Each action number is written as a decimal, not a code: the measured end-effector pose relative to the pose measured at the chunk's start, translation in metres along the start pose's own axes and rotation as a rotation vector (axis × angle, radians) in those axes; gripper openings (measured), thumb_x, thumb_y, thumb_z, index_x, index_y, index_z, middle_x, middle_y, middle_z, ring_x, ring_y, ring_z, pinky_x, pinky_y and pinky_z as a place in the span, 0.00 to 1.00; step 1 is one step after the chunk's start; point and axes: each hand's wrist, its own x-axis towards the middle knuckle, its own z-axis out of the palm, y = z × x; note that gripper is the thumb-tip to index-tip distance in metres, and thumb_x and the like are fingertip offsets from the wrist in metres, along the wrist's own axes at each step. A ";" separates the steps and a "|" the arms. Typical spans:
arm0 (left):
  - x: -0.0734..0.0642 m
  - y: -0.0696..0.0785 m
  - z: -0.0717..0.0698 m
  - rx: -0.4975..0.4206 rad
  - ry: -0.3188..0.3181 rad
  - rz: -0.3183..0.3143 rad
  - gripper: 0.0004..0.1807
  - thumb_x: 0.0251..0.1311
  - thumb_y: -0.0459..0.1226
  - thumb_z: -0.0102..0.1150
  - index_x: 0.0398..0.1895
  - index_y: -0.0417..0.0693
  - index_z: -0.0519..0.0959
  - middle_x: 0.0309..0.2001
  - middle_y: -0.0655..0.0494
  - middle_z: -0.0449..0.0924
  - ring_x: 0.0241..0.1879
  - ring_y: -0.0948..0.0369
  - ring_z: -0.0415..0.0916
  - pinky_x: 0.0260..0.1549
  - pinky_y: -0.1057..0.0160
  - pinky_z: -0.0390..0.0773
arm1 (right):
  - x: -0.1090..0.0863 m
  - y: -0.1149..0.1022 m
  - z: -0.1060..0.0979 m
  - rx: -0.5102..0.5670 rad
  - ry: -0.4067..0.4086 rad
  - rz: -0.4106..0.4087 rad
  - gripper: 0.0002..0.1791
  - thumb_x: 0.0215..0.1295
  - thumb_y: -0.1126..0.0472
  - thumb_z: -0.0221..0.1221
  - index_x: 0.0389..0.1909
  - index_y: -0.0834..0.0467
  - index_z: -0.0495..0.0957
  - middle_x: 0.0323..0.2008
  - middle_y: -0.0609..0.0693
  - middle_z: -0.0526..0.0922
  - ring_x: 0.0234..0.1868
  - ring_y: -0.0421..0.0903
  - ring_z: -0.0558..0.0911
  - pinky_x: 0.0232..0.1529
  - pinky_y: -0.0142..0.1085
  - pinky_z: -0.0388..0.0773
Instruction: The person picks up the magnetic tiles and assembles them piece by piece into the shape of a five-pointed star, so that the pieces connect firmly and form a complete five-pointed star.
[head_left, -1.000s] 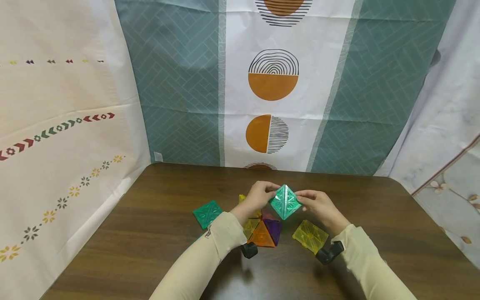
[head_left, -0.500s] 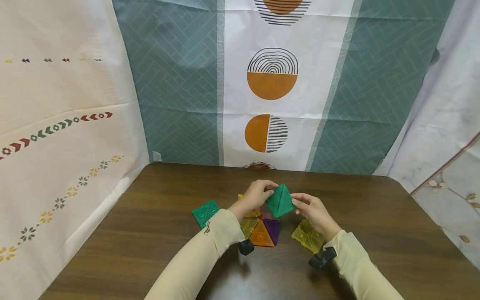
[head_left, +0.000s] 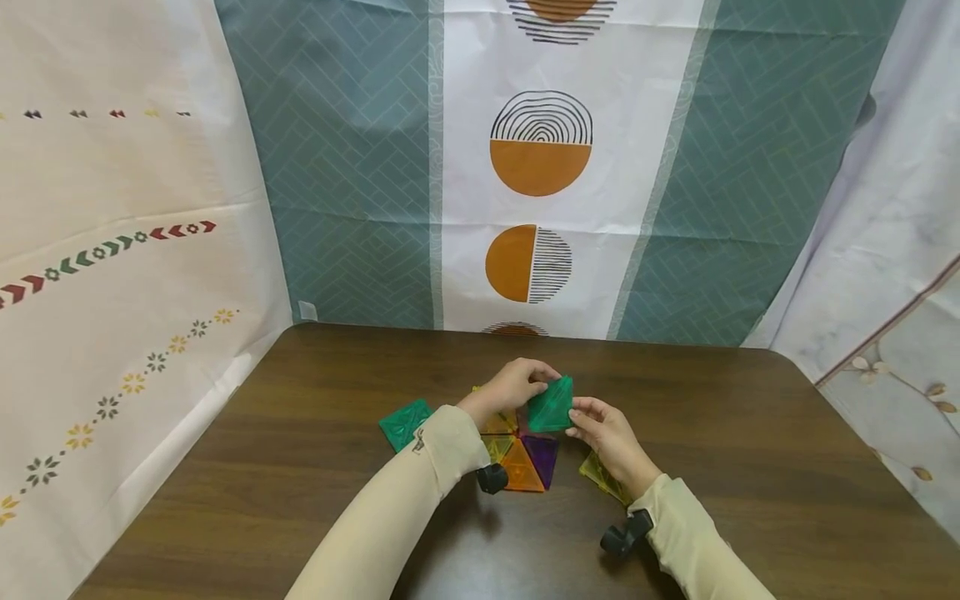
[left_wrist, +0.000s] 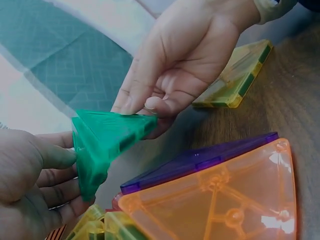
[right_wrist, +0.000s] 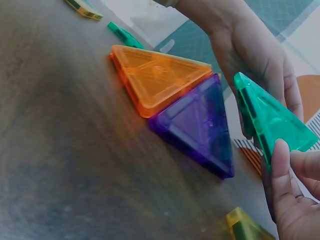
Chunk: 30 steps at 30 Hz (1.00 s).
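Between the two hands, above the table, is a pair of green translucent triangular magnetic tiles (head_left: 551,406), folded toward each other along a shared edge. My left hand (head_left: 516,385) pinches the pair at its left side, thumb on the near face in the left wrist view. With thumb and fingers, my right hand (head_left: 609,437) pinches the opposite corner. Below lies a cluster of triangular tiles: an orange tile (head_left: 522,468), a purple tile (head_left: 542,457) and yellow tiles (head_left: 498,447), partly hidden by the left hand and forearm.
On the brown table (head_left: 300,467), green tiles (head_left: 405,422) lie left of the cluster, partly behind the left sleeve. Yellow tiles (head_left: 597,475) lie under the right wrist. Patterned cloths (head_left: 360,183) hang behind the table and at both sides.
The green tiles went from a nearly flat diamond to a folded pair. My right hand moved left and slightly down with its corner; the left hand stayed almost in place.
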 end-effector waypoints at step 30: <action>-0.001 -0.006 0.004 0.075 -0.075 -0.036 0.15 0.70 0.33 0.47 0.54 0.47 0.80 0.54 0.48 0.80 0.37 0.60 0.76 0.37 0.66 0.80 | 0.001 0.001 0.013 -0.146 0.006 0.001 0.20 0.68 0.69 0.52 0.57 0.76 0.64 0.37 0.50 0.80 0.33 0.36 0.80 0.40 0.27 0.81</action>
